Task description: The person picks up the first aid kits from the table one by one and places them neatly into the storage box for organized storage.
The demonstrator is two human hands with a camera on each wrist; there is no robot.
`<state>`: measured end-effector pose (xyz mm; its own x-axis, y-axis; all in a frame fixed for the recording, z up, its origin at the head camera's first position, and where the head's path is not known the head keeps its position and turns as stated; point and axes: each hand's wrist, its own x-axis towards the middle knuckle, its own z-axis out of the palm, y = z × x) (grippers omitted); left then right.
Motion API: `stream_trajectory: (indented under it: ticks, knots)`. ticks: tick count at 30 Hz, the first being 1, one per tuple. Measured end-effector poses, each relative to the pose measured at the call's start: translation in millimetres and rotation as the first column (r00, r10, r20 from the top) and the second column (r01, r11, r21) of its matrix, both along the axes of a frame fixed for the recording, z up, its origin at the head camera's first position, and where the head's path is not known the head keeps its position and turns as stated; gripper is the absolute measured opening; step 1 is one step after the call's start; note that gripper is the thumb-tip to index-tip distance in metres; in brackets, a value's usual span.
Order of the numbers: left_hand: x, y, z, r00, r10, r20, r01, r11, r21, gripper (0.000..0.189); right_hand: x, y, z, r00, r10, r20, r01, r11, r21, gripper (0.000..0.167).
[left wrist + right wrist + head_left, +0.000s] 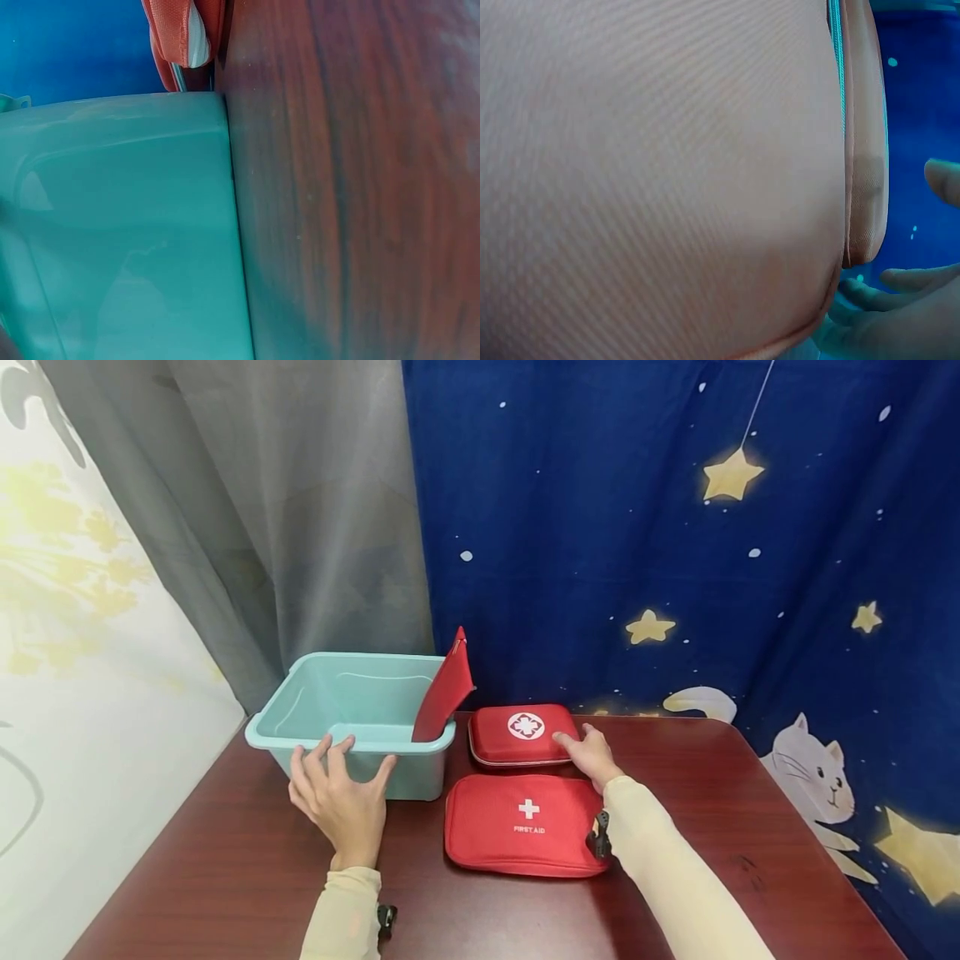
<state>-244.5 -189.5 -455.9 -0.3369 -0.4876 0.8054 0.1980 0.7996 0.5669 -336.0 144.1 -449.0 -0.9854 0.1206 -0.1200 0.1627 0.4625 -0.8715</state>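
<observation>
Turquoise plastic basin (416, 777) just beyond left hand (341, 797), with fingers spread at the near rim. Ahead and rightward of that hand, tilted red case (444, 697) inside the basin, rising above its rim. Just left of right hand (594, 753), with thumb and fingers apart and nothing gripped, red hard first-aid case (498, 742); whether touched, cannot tell. Nearer than that hand, on the wooden table (225, 860), red FIRST AID pouch (517, 843), lying flat.

– What hangs behind the reddish-brown table (712, 768)?
– A grey curtain (337, 510), then a blue curtain (570, 527) to its right
– And its print?
– Yellow stars (732, 475) and, at lower right, a pale cat (810, 777)
</observation>
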Motion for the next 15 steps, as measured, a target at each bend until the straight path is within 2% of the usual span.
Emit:
stream_trajectory:
  ticks: [6, 15]
  knots:
    - [0.5, -0.7, 0.8, 1.000, -0.006, 0.001, 0.006, 1.000, -0.005, 0.062, 1.1, -5.7, -1.9, 0.998, 0.052, 0.046, -0.053, 0.998, 0.034, 0.088]
    - [-0.1, 0.3, -0.2, 1.000, -0.005, 0.013, 0.005, 1.000, -0.008, 0.062, -2.1, -5.3, -5.7, 0.998, 0.010, 0.064, -0.012, 0.999, 0.032, 0.086]
